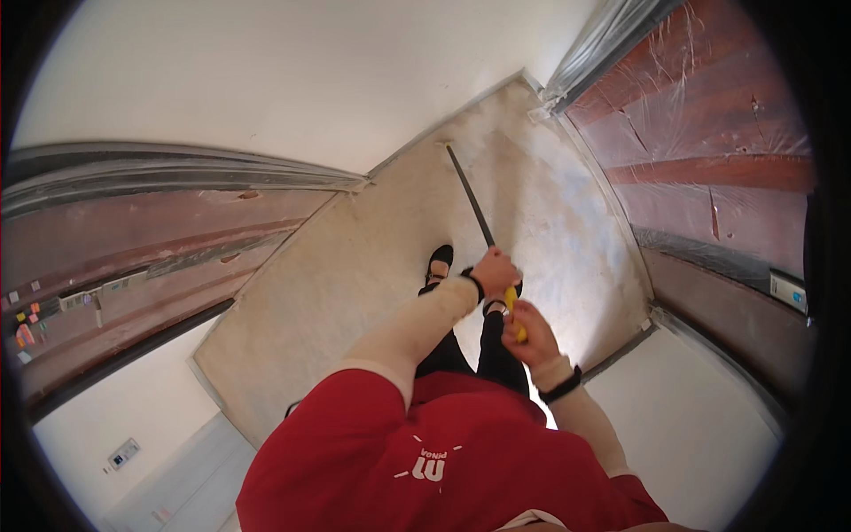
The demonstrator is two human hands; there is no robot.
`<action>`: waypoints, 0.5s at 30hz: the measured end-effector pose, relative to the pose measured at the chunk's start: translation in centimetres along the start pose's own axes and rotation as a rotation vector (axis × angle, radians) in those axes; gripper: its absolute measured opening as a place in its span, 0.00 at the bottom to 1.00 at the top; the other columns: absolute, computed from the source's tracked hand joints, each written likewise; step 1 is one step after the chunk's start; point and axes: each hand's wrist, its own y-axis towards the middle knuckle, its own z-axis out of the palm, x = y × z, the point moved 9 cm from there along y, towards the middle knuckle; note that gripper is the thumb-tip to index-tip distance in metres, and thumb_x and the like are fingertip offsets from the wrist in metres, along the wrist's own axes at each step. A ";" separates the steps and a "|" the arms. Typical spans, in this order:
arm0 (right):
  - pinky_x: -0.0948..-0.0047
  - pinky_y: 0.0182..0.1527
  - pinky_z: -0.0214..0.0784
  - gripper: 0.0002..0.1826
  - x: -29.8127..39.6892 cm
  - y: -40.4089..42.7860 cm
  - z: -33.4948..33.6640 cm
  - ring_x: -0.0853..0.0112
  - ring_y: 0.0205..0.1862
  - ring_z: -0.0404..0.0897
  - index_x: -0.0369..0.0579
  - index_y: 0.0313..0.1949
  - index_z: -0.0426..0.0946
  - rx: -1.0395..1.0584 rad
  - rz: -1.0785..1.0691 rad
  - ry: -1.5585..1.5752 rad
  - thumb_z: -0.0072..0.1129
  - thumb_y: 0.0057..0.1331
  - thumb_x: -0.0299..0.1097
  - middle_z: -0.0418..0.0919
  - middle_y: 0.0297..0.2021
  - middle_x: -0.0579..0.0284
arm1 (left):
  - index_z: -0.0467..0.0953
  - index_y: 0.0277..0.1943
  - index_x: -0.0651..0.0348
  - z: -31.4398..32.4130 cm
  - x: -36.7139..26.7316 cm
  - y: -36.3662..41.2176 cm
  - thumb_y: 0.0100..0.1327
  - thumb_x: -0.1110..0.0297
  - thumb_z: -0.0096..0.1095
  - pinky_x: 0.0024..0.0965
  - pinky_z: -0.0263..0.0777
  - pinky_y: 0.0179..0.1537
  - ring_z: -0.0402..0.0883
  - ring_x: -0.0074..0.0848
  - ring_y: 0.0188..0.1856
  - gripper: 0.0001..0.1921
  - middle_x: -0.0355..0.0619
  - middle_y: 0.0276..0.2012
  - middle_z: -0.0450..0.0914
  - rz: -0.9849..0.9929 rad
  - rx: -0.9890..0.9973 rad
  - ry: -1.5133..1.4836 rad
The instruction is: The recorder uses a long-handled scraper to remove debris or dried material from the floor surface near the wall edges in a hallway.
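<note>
My left hand (497, 271) is wrapped around a long pole (471, 196), where its dark shaft meets the yellow handle. Lower on the yellow handle (520, 326), nearer my body, my right hand (535, 336) grips it too. The pole slants forward and a little left over the floor (346, 266). Its far end has a small pale head (444, 143) low beside the base of the white wall; what kind of head cannot be made out. The floor is beige-brown, with blotchy bluish-grey patches on the right.
A reddish-brown door under clear plastic film (691, 120) stands at right, with a lock (788, 292). Another film-covered door (153, 246) is at left. Gathered plastic (199, 169) lines its frame. A white wall (319, 73) rises ahead. My black shoe (441, 258) is near the pole.
</note>
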 end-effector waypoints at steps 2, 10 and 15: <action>0.79 0.23 0.59 0.12 1.1 2.2 0.8 0.76 0.22 0.66 0.52 0.45 0.64 0.018 0.003 0.001 0.48 0.63 0.26 0.69 0.29 0.59 | 0.76 0.24 0.41 0.2 2.7 1.7 0.49 0.62 0.58 0.42 0.60 0.42 0.76 0.26 0.35 0.02 0.32 0.24 0.76 -0.002 0.064 0.018; 0.79 0.24 0.61 0.12 -1.8 -5.4 -2.8 0.75 0.22 0.66 0.53 0.46 0.64 -0.139 0.143 -0.032 0.48 0.63 0.25 0.69 0.29 0.59 | 0.76 0.23 0.46 0.0 -5.8 -2.1 0.44 0.63 0.61 0.43 0.59 0.44 0.75 0.27 0.39 0.02 0.34 0.25 0.74 0.034 -0.046 -0.257; 0.79 0.24 0.60 0.13 1.4 1.8 -0.1 0.76 0.22 0.65 0.51 0.46 0.64 0.005 0.039 -0.070 0.49 0.62 0.26 0.69 0.29 0.59 | 0.76 0.24 0.42 0.1 1.5 0.9 0.47 0.59 0.59 0.40 0.61 0.41 0.77 0.29 0.33 0.02 0.34 0.22 0.76 -0.008 -0.012 -0.063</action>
